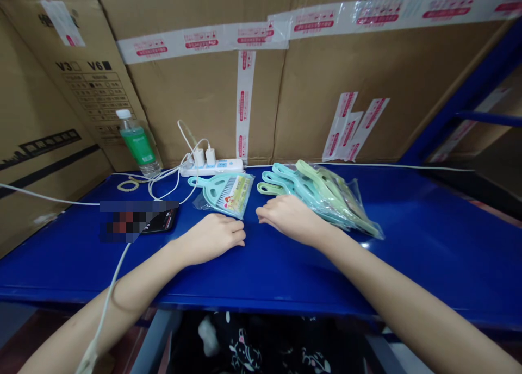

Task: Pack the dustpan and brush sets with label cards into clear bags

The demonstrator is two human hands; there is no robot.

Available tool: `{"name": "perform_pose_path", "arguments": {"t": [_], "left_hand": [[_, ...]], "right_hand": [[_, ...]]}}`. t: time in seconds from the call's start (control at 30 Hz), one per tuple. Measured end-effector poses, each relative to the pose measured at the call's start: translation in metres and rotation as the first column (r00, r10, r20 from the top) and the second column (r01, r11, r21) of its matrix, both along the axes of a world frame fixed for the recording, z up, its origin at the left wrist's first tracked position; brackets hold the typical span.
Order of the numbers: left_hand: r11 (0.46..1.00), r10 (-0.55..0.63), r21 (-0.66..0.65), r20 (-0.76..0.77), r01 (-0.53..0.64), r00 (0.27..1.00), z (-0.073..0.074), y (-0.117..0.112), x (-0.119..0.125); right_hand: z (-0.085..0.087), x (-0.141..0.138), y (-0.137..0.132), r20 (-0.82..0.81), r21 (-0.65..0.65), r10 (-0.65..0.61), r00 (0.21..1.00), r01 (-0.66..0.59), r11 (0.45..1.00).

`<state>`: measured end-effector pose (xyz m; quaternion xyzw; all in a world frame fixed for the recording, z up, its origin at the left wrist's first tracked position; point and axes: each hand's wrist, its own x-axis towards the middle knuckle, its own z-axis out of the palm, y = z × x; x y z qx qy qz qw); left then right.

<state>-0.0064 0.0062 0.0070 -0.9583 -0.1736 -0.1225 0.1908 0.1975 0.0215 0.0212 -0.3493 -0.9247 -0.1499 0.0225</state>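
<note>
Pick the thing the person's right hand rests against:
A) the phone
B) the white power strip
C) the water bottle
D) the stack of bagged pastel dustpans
D. The right hand lies against the near edge of the stack of bagged pastel dustpans on the blue metal shelf.
</note>
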Motion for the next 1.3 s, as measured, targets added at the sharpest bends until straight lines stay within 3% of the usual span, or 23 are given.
{"name": "perform_pose_path", "arguments": {"t": [0.27, 0.6, 1.3], "left_hand": [[1.0, -0.005, -0.015, -0.026, 0.004, 1.0, 0.001, -0.002, 0.0], [0.998, 0.048, -0.027, -0.064, -0.05, 0.997, -0.002, 0.0, -0.001], [0.994, 0.072, -0.08, -0.111, -0.081, 0.991, -0.002, -0.001, -0.001]], "right_hand": [[0.001, 0.0, -0.002, -0.024, -0.024, -0.049, 0.998, 0.049, 0.999], [-0.008, 0.005, 0.003, -0.155, -0.12, 0.043, 0.987, -0.062, 0.991], [-0.004, 0.005, 0.0, -0.128, -0.106, -0.002, 0.992, -0.012, 0.994]]}}
